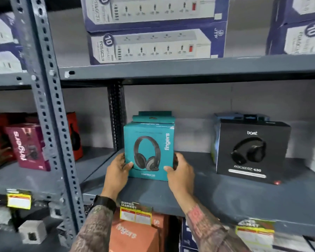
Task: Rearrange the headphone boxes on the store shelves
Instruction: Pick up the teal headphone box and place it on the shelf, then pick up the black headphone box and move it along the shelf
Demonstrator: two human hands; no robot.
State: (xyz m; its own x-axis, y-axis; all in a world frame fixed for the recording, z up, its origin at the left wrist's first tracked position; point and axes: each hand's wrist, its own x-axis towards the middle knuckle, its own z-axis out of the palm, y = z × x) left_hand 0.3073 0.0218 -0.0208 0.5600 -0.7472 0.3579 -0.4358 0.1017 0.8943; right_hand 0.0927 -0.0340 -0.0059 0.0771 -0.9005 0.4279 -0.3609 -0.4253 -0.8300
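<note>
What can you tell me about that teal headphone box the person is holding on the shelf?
The teal headphone box looks like printed cardboard, showing black over-ear headphones with a microphone and the word "fingers" running up its right edge. It stands upright on the grey metal shelf, front facing the camera. The left hand and right hand grip its lower sides, thumbs on the front. More teal packaging shows just behind its top. It stands apart from the black boat box to the right.

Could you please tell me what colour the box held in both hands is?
Teal box, in the head view.
</note>
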